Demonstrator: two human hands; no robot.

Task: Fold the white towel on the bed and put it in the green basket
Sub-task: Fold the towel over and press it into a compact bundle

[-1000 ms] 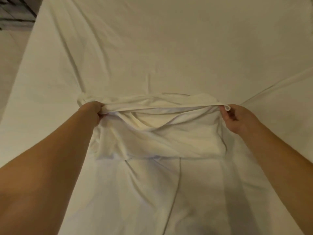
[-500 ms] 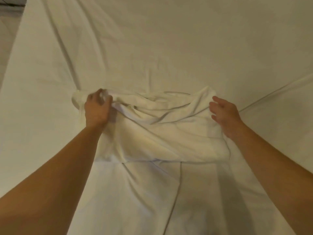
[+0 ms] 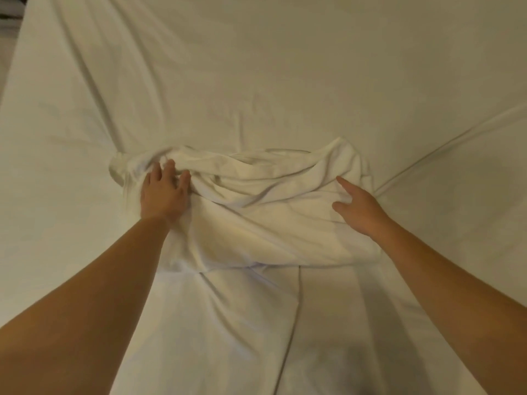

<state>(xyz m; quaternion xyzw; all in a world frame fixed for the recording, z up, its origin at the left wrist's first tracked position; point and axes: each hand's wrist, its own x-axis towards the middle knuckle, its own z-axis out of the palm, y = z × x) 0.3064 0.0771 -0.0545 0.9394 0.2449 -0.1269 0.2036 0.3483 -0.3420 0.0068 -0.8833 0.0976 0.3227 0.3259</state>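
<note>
The white towel (image 3: 256, 218) lies folded over and rumpled in the middle of the bed, its far edge bunched into creases. My left hand (image 3: 164, 192) rests flat on the towel's left side, fingers spread and pointing away from me. My right hand (image 3: 358, 208) lies on the towel's right side, index finger stretched toward the far right corner, holding nothing. The green basket is not in view.
The bed sheet (image 3: 285, 81) fills nearly the whole view, with long creases running out from the towel. A seam runs down the sheet toward me. A dark strip of floor (image 3: 8, 12) shows at the top left, past the bed's left edge.
Both hands have let go of the towel's folded edge, which dropped onto the layer below. The hands now lie open on top of the towel.
</note>
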